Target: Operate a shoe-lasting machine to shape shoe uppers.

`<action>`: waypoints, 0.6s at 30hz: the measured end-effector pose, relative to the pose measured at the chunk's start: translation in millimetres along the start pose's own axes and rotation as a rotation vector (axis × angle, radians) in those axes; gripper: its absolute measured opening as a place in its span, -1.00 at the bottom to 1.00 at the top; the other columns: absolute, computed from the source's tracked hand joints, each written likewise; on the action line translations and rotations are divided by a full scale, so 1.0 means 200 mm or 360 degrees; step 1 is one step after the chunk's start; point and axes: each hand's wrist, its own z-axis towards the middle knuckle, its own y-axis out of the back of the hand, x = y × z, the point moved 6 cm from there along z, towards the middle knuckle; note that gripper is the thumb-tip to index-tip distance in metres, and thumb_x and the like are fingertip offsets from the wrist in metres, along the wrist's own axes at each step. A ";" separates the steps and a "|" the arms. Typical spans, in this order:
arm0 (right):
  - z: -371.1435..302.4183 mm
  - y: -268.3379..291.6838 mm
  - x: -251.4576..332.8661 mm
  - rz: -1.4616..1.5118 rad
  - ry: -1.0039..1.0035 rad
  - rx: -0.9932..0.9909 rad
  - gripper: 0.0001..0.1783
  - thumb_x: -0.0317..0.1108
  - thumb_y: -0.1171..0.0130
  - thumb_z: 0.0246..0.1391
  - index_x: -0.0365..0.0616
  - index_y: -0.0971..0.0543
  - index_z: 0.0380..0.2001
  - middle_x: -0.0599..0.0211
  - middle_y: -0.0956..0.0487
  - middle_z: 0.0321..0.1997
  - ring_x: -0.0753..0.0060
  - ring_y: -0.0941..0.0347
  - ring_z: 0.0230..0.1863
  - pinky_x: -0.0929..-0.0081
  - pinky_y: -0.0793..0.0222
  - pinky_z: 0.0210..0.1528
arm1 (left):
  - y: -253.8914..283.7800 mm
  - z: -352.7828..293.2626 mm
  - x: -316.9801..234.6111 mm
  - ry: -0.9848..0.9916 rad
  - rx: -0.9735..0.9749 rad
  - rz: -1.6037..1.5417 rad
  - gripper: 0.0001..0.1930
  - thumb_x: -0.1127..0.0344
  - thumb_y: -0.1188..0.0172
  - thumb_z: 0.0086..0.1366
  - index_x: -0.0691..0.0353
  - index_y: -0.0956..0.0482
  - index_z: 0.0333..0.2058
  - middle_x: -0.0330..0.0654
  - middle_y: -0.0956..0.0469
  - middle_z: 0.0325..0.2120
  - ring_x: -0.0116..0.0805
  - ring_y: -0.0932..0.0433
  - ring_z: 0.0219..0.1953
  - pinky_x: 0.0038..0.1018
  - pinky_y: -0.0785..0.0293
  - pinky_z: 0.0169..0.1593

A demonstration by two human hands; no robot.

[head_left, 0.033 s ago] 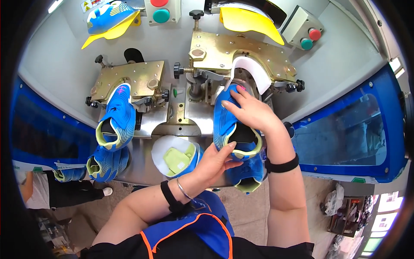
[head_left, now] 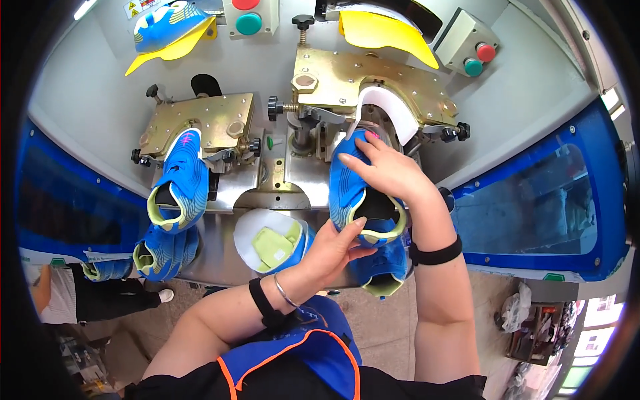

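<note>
A blue running shoe with a pale green collar lies toe-forward at the right station of a machine, its toe by the white curved pad. My left hand grips its heel, thumb on the collar and fingers beneath. Across the forefoot rests my right hand, its thumb and fingers holding the upper from the right side. A similar blue shoe sits at the left station, toe under the brass-coloured plate. Below the held shoe, another blue shoe is partly covered.
Between the stations stands a blue shoe part with white and pale green lining. More blue shoes are at the left edge. Black knobs jut from the right plate. Button boxes and yellow guards hang behind. Another person is at left.
</note>
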 end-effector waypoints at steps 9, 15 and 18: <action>-0.24 0.00 0.09 -0.0033 0.0145 -0.0723 -0.45 0.13 -0.20 0.01 0.02 -0.62 -0.04 0.10 -0.50 0.17 -0.01 -0.42 0.18 0.08 -0.41 0.11 | -0.01 0.11 -0.02 -0.0058 -0.0035 -0.0218 -0.58 0.13 -0.15 0.39 0.13 -0.31 0.12 -0.27 -0.49 -0.12 -0.47 -0.55 -0.19 -0.32 -0.65 -0.11; -0.25 -0.03 0.04 0.0125 0.0095 -0.0644 -0.51 0.05 -0.19 0.02 -0.01 -0.62 -0.06 0.10 -0.50 0.16 -0.01 -0.46 0.12 0.11 -0.43 0.10 | 0.01 0.11 0.01 -0.0050 -0.0108 -0.0024 -0.57 0.08 -0.03 0.45 0.12 -0.27 0.18 -0.21 -0.52 -0.04 -0.39 -0.60 -0.09 -0.26 -0.63 -0.02; -0.24 -0.03 0.03 0.0189 0.0065 -0.0615 -0.52 0.03 -0.19 0.02 -0.01 -0.61 -0.06 0.10 -0.51 0.15 -0.02 -0.47 0.10 0.11 -0.43 0.10 | 0.00 0.11 0.00 -0.0042 -0.0095 0.0002 -0.56 0.07 -0.04 0.45 0.13 -0.26 0.18 -0.21 -0.52 -0.04 -0.37 -0.61 -0.08 -0.29 -0.64 -0.04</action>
